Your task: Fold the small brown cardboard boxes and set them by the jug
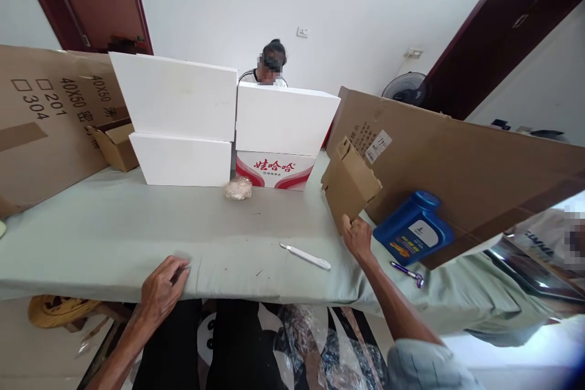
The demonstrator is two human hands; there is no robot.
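Tablecloth (205, 219) before white wall (205, 6); right grip (358, 236) on cardboard box (348, 183), left grip (162, 286) narrow

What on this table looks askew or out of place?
The small cardboard box leans at an angle, gripped low by the right hand. Small dark specks dot the pale green cloth near the white knife, making it look untidy. I see no spill.

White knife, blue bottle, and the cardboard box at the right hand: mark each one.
White knife (307, 257): head view, on the handle.
Blue bottle (418, 233): head view, on the front, at the label.
Cardboard box (347, 186): head view, on its broad side.
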